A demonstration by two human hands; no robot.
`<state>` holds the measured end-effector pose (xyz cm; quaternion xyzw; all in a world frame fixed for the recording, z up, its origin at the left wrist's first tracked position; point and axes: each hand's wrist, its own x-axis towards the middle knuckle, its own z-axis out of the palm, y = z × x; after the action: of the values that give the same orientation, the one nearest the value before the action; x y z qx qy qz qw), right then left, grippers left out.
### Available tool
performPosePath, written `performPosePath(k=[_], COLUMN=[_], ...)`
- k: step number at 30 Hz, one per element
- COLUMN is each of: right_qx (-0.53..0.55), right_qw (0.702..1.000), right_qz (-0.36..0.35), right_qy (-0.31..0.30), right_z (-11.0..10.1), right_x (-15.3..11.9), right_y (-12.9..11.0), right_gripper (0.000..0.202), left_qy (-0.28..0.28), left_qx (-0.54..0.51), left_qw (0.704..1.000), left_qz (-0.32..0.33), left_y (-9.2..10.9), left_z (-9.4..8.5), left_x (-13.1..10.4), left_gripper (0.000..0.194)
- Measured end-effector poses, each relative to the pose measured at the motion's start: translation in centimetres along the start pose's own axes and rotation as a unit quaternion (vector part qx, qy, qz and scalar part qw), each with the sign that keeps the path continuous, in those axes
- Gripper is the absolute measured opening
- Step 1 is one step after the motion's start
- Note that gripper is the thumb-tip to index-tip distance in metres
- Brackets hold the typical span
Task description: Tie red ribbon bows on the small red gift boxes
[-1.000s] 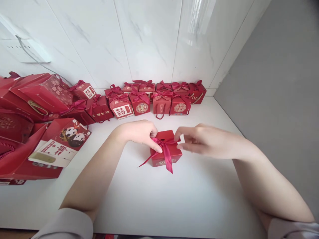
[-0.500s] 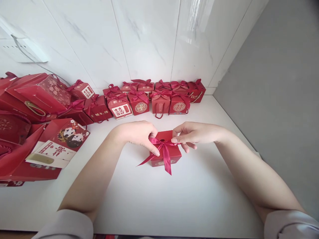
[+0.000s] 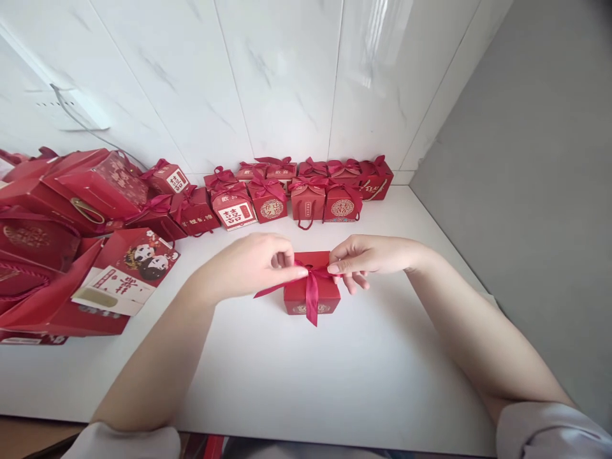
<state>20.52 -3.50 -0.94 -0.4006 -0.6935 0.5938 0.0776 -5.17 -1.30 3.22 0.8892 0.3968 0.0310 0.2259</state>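
A small red gift box (image 3: 299, 298) stands on the white table (image 3: 268, 376) between my hands, with gold print low on its front. Across its top runs a dark pink satin ribbon (image 3: 312, 299), knotted into a bow; one tail hangs down the front and another sticks out to the left. My left hand (image 3: 265, 264) pinches the ribbon near the knot with thumb and finger. On the right side, my right hand (image 3: 356, 260) grips the bow's loop between thumb and index finger, its other fingers loosely curled.
Several finished red boxes (image 3: 234, 213) with ribbon bows line the tiled wall (image 3: 287, 76). At the left lie larger red boxes and bags (image 3: 100, 185), one printed with cartoon figures (image 3: 153, 255). A cable (image 3: 76, 118) runs from a wall socket. A grey panel (image 3: 526, 159) rises at the right.
My left hand has shifted from the box's left side to the ribbon by the knot. The box has turned slightly, and the front tail hangs straighter. My view has shifted a little.
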Motion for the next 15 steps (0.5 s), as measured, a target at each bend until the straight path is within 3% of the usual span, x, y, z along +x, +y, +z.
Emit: performPosePath(k=[6,15], right_qx=[-0.01,-0.008], right_qw=[1.0,0.998], right_qz=[-0.009,-0.049], right_qy=[-0.024,-0.024], right_z=[0.0,-0.2], right_x=[-0.4,0.4], right_y=[-0.2,0.8], right_gripper=[0.037,0.037], left_qy=[0.017,0.007], left_qx=[-0.043,-0.269], left_qw=[0.998,0.958], left_qz=[-0.038,-0.095], left_y=[-0.4,-2.6], left_z=[2.9,5.1], left_x=[-0.8,-1.8], left_gripper=[0.026,0.045])
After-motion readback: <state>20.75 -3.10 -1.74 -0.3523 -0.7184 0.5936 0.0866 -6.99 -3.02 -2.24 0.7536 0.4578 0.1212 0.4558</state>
